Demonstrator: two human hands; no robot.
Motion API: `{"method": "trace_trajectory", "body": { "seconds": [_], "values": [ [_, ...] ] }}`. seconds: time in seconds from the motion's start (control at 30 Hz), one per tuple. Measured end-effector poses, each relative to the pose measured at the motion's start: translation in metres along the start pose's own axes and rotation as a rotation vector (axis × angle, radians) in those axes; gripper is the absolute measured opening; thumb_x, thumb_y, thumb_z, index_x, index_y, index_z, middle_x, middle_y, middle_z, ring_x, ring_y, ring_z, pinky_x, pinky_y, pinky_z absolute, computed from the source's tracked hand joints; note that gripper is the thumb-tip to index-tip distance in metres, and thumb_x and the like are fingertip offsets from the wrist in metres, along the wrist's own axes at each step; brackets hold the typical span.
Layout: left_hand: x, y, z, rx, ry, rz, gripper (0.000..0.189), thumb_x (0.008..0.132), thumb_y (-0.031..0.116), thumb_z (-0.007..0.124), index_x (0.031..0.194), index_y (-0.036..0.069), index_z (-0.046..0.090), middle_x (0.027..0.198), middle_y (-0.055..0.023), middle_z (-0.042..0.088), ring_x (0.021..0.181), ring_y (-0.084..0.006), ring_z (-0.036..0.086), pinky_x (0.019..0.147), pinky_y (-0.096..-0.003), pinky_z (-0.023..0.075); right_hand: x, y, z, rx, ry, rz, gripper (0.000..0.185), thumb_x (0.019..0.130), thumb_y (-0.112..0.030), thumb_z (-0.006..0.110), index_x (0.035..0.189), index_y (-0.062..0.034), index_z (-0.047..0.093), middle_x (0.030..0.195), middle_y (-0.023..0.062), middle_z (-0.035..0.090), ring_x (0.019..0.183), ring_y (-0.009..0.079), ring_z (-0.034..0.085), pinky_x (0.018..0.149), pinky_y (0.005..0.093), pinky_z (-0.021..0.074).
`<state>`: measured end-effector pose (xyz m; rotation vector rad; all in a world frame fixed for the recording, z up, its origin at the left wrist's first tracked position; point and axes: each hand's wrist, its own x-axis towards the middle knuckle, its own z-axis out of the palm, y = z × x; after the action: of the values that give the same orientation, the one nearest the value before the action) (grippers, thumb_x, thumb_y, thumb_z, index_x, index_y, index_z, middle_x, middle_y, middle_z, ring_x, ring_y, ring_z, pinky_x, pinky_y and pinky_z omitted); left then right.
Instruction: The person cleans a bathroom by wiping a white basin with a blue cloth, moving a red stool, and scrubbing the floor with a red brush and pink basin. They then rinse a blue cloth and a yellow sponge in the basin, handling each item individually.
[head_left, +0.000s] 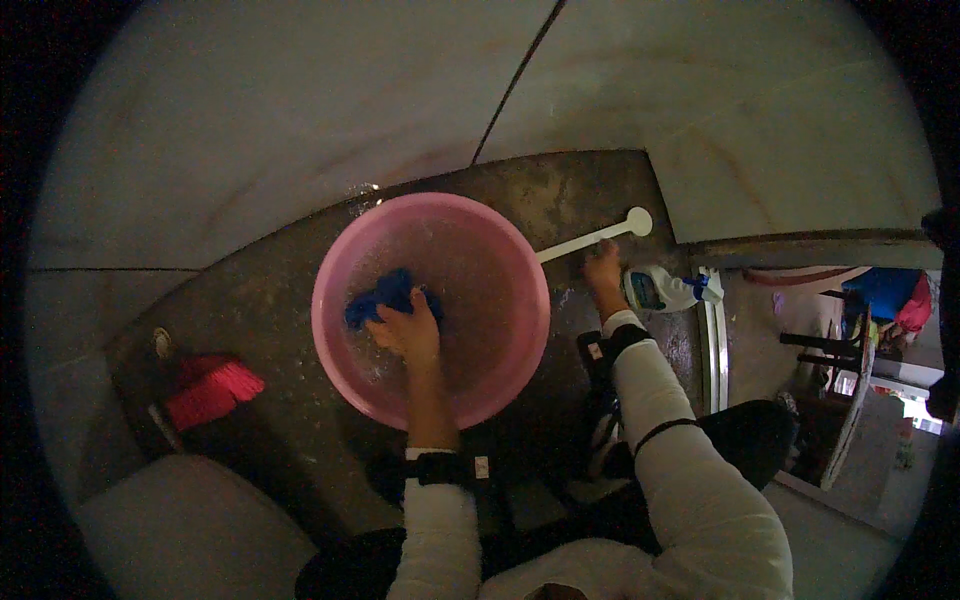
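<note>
A pink plastic basin (531, 315) stands on the dark wet floor, with cloudy water inside. My left hand (405, 328) reaches over its near rim and grips a bunched blue cloth (393, 289) in the basin. To the right, my right hand (604, 271) hangs low beside a white long-handled tool (589, 241) with a round end. Its other end meets the basin's right rim. Whether my right fingers touch the handle is unclear. Just right of that hand is a white cleaner bottle (673, 291) with a blue cap and a label.
Red broom bristles (214, 390) lie at the left, near a small pale round object (161, 342). Pale wall panels (337, 112) border the floor at the back. On the right, a metal door track (712, 337) edges an opening with wooden furniture (847, 420) beyond.
</note>
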<state>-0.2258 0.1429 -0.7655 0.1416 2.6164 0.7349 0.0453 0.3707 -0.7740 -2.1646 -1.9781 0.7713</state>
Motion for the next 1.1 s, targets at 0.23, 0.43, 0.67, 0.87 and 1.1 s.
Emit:
{"method": "trace_trajectory", "body": {
  "seconds": [0.23, 0.43, 0.67, 0.87, 1.1],
  "values": [
    [-0.015, 0.044, -0.068, -0.180, 0.092, -0.065, 0.083, 0.086, 0.035, 0.067, 0.148, 0.001, 0.023, 0.148, -0.0319, 0.020, 0.135, -0.0496, 0.026, 0.108, -0.0548, 0.0294, -0.010, -0.029, 0.011, -0.132, -0.350, -0.130, 0.057, 0.089, -0.049, 0.056, 0.127, -0.0069, 0.049, 0.104, 0.0222, 0.067, 0.095, 0.0397, 0.065, 0.082, 0.0459, 0.0500],
    [-0.017, 0.038, -0.067, -0.152, 0.243, 0.004, 0.084, 0.084, 0.030, 0.068, 0.148, 0.000, 0.022, 0.149, -0.0298, 0.020, 0.133, -0.0478, 0.030, 0.108, -0.0539, 0.0290, -0.039, 0.005, 0.001, -0.121, 0.091, 0.204, 0.046, 0.085, -0.034, 0.064, 0.121, -0.0114, 0.047, 0.104, 0.0209, 0.065, 0.097, 0.0416, 0.063, 0.081, 0.0471, 0.0497],
    [-0.010, 0.051, -0.043, -0.228, 0.347, 0.281, 0.074, 0.081, 0.025, 0.070, 0.140, -0.004, 0.035, 0.141, -0.0282, 0.036, 0.129, -0.0453, 0.037, 0.107, -0.0523, 0.0298, -0.104, -0.016, -0.068, 0.754, 0.116, -0.214, 0.043, 0.097, -0.013, 0.049, 0.138, -0.0084, 0.036, 0.086, 0.0048, 0.059, 0.072, 0.0125, 0.055, 0.062, 0.0267, 0.0448],
    [-0.018, 0.061, -0.013, -0.387, 0.158, 0.448, 0.074, 0.089, 0.033, 0.064, 0.142, -0.005, 0.029, 0.138, -0.0293, 0.039, 0.126, -0.0411, 0.040, 0.107, -0.0521, 0.0326, -0.200, -0.045, -0.094, 0.586, -0.192, -0.350, 0.049, 0.099, -0.011, 0.049, 0.146, -0.0107, 0.036, 0.083, 0.0005, 0.058, 0.067, 0.0068, 0.051, 0.060, 0.0216, 0.0424],
    [-0.022, 0.036, 0.028, -0.915, -0.378, 0.082, 0.068, 0.091, 0.022, 0.062, 0.143, -0.004, 0.027, 0.137, -0.0247, 0.044, 0.122, -0.0317, 0.050, 0.099, -0.0374, 0.0441, -0.211, -0.042, -0.055, -0.236, -0.151, -0.896, 0.048, 0.091, -0.008, 0.055, 0.138, -0.0124, 0.047, 0.097, 0.0155, 0.060, 0.066, 0.0282, 0.063, 0.056, 0.0396, 0.0528]
  ]
}}
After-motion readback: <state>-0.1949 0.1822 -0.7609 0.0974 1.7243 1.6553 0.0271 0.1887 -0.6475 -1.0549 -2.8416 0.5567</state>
